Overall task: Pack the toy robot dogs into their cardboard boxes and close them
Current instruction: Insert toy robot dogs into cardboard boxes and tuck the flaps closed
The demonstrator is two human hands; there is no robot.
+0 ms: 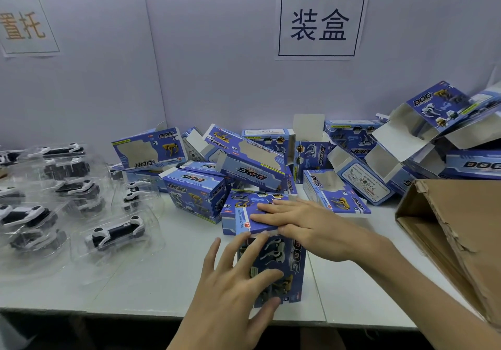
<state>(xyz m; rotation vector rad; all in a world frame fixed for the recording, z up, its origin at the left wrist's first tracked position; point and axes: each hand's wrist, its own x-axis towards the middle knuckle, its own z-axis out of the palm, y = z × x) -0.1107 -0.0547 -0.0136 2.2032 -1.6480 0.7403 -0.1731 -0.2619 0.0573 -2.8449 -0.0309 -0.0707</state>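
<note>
Left hand (238, 276): fingers spread and straight, laid on the printed face of the blue box (294, 261) — thumb at its near end.
Right hand (309, 222): flat, fingers straight, pressing down the box's top flap (245, 223) at the far end.
Toy robot dogs (116, 234): in clear trays, left of the left hand.
Brown carton (447, 214): right of the right hand — lying open.

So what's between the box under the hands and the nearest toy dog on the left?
Mostly bare white table, in the head view; only the toy dog's clear tray rim and the left hand intrude.
</note>
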